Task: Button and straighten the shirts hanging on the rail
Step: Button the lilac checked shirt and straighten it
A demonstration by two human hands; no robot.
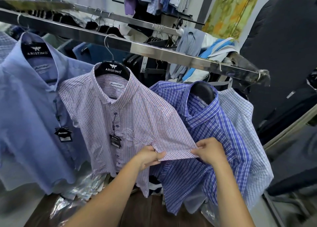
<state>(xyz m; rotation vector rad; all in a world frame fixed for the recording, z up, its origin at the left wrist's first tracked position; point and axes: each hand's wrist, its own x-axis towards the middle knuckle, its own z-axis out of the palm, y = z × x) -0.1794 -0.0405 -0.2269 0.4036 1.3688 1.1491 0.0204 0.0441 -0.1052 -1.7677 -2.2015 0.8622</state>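
Note:
Several shirts hang on a steel rail [154,51]. In the middle is a pink-and-blue checked shirt [133,117] on a black hanger, its front buttoned, a tag at the placket. My left hand [149,155] pinches the hem of its short sleeve near the armpit. My right hand [209,150] pinches the same hem at its outer corner, so the hem is stretched flat between them. A plain light-blue shirt [25,106] hangs to the left. A blue plaid shirt [211,137] hangs to the right, its collar open, with a pale checked shirt [248,124] behind it.
A second rail [120,17] behind carries empty hangers and dark clothes. Loose garments [197,52] are draped over the front rail's right end. A large dark padded object [283,47] stands at right. Plastic wrapping [82,185] lies below the shirts.

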